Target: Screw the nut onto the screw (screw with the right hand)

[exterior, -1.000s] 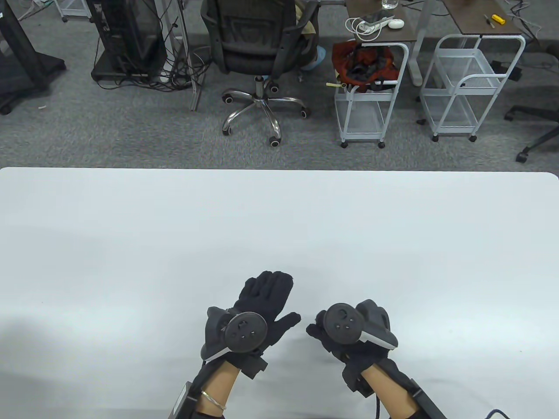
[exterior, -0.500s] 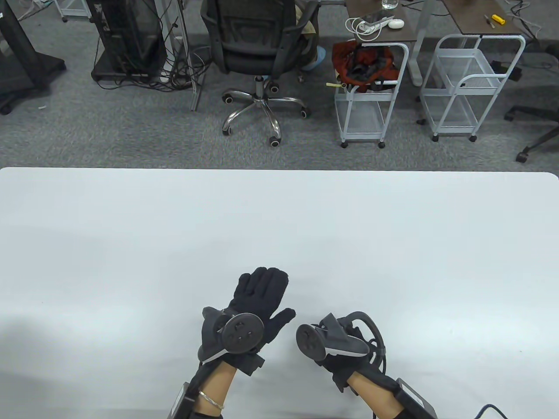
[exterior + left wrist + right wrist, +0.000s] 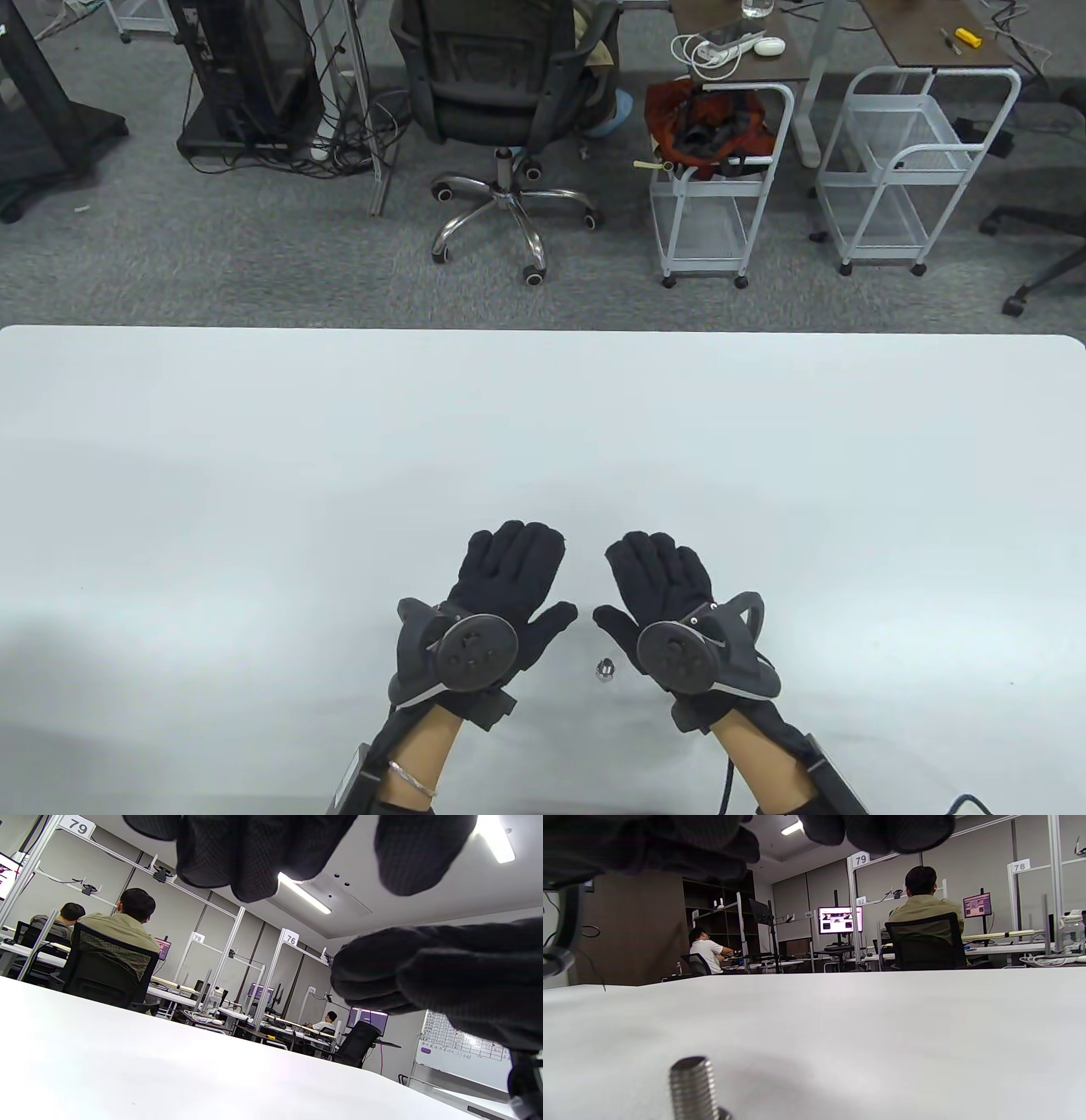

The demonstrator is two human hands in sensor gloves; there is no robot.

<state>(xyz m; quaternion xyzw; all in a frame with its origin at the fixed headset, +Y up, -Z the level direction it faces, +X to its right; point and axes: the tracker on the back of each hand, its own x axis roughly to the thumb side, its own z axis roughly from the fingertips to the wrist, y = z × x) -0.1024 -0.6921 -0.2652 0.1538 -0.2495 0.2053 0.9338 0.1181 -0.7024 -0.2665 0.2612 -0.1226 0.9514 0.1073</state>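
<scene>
A small metal screw (image 3: 605, 668) stands on the white table (image 3: 543, 424) between my two hands, touching neither. In the right wrist view its threaded end (image 3: 692, 1086) points up at the bottom left, with a wider metal edge at its base. I cannot tell the nut apart from the screw. My left hand (image 3: 543, 573) lies flat, palm down, fingers stretched out, holding nothing. My right hand (image 3: 629, 581) lies flat the same way, just right of the screw, also empty. Gloved fingertips (image 3: 254, 853) hang in from the top of the left wrist view.
The table's far edge (image 3: 543, 329) runs across the middle of the table view. Beyond it on the floor are an office chair (image 3: 501, 102) and two white wire carts (image 3: 721, 187).
My right hand turned from a tilted, closed pose to flat, palm down, with fingers spread. The screw, hidden before, now stands on the table. My left hand barely moved.
</scene>
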